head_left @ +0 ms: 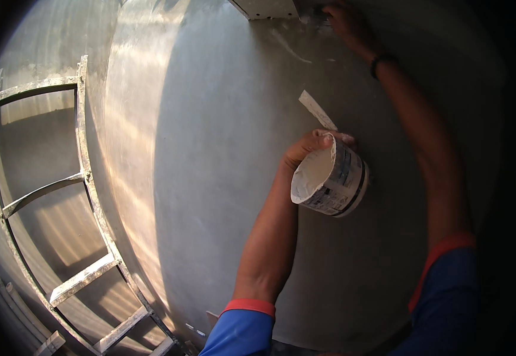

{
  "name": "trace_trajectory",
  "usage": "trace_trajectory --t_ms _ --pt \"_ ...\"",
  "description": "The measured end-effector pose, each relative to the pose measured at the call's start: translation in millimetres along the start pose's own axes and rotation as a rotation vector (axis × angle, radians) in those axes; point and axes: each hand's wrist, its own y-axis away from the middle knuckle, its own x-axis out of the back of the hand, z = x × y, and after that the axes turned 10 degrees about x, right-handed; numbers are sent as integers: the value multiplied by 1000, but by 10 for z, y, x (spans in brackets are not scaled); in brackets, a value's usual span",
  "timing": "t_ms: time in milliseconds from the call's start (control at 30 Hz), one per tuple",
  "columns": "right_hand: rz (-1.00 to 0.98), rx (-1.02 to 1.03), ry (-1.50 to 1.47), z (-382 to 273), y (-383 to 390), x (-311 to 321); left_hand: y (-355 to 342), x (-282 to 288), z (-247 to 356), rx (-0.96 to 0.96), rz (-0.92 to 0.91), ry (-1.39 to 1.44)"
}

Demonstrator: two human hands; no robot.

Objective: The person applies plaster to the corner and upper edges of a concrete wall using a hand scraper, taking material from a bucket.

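grey plastered wall (222, 178); left hand (311, 145) grips putty-smeared tub (329, 178) and scraper blade (317, 110). right hand (344, 21) pressed high on wall, grip unclear.

Smooth matt plaster wall (222, 178); plaster-smeared plastic tub (329, 178).

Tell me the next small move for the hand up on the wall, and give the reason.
Probably bring the right hand down to the tub for more filler. It is pressed to the grey wall beside a white smear, near the box fitting, and what it holds cannot be seen. The left hand holds the tub tilted open, with a white scraper sticking up behind it.
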Motion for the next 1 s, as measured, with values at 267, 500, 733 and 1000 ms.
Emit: trace_trajectory --t_ms 267,500,733,1000 --pt "-156 58 89 -38 -135 9 9 42 28 20 -22 -46" --pt "-218 38 123 -237 -217 21 13 48 34 14 25 -98" --pt "-224 -67 94 -316 -281 -14 29 39 22 9 30 -75" --pt "-325 -46 161 -278 -259 206 -38 8 30 37 7 -100"
